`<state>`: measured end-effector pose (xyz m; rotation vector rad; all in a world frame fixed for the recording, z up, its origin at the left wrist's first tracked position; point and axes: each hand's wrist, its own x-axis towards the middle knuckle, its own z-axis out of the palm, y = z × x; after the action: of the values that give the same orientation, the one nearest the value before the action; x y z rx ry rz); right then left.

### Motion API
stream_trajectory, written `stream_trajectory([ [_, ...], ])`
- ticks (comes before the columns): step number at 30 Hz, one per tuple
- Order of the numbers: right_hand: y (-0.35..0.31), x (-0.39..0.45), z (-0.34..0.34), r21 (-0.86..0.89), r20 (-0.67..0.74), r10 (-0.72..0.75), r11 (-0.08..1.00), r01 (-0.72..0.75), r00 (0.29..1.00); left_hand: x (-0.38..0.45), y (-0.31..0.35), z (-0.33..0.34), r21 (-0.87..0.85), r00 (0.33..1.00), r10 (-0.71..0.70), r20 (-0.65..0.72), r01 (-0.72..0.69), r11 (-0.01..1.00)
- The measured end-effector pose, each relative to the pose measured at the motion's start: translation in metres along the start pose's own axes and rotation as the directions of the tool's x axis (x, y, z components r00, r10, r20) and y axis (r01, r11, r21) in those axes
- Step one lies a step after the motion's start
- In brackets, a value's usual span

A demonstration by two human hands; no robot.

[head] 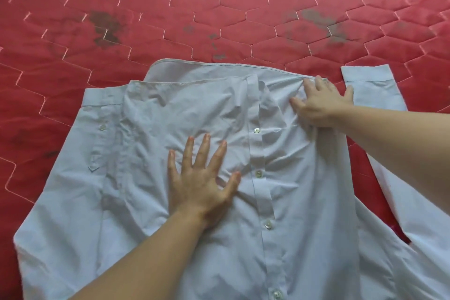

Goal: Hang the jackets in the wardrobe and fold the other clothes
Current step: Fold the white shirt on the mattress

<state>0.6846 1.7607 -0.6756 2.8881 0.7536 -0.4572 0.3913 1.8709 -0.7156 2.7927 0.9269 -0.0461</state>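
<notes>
Pale blue shirt [304, 202] spread front-up on the bed [219, 19], hem toward the far side, button strip [261, 178] running down its middle. Bed cover red, quilted in hexagons, with dark blotches. Left sleeve folded in over the body, its cuff [102, 100] at the far left corner. Right sleeve lies out to the side, cuff [365, 73] on the bedcover.

Left hand [202, 178]: grip flat, fingers straight and spread, palm pressing the cloth just left of the button strip. Holds nothing.

Right hand [321, 102]: flat near the hem on the right, fingers spread on bunched fabric. No pinch seen.
</notes>
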Motion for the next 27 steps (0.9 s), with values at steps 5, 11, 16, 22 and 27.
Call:
stream_trajectory([
  [5,-0.003,0.014,-0.006,0.074,-0.08,0.123,0.99,-0.117,0.989,0.0,0.001,0.0,0.0,1.0,-0.019,-0.009,0.019,1.0],
  [11,-0.026,-0.048,0.038,0.056,-0.207,-0.266,0.957,0.283,0.941,0.011,-0.002,-0.002,0.005,0.998,-0.054,-0.025,0.054,0.999],
  [16,-0.03,-0.072,0.037,0.265,-0.379,-0.179,0.919,0.292,0.908,0.021,-0.008,0.004,-0.004,0.989,-0.143,-0.031,0.143,0.99],
  [22,0.103,-0.201,0.049,0.145,-0.56,-0.258,0.905,0.4,0.787,0.0,0.02,-0.011,-0.101,0.995,-0.096,0.026,0.098,0.99],
  [27,0.163,-0.264,0.074,0.18,-0.353,-0.229,0.935,0.306,0.907,-0.116,0.15,-0.02,-0.325,0.893,0.398,-0.21,-0.447,0.833],
])
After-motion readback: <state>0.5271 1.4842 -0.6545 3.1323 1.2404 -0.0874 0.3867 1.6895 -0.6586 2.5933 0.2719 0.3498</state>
